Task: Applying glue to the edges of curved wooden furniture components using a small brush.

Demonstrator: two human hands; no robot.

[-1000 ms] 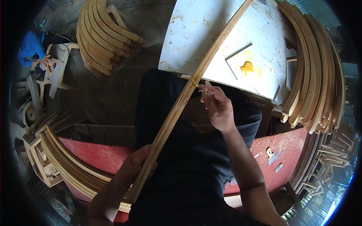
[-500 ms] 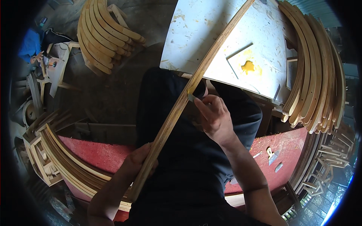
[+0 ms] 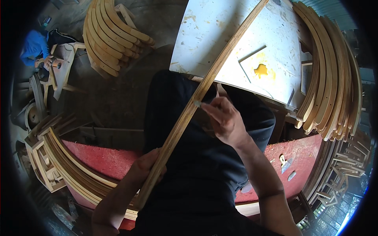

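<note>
A long curved wooden strip (image 3: 197,98) runs diagonally from the white board at the top down across my lap. My left hand (image 3: 143,171) grips its lower end. My right hand (image 3: 224,120) pinches a small flat tool (image 3: 198,104) whose tip touches the strip's edge near its middle. A white board (image 3: 220,35) with a yellow blob of filler (image 3: 261,70) on a smaller white square lies in front of me, under the strip's upper end.
Stacks of curved wooden pieces lie at the right (image 3: 334,78), the upper left (image 3: 112,35) and the lower left (image 3: 67,161). A red surface (image 3: 98,157) covered with sawdust crosses below my lap. A person in blue (image 3: 35,45) works at the far left.
My right hand has slid the small tool down along the strip's edge, toward my left hand. The left hand and the strip have barely moved.
</note>
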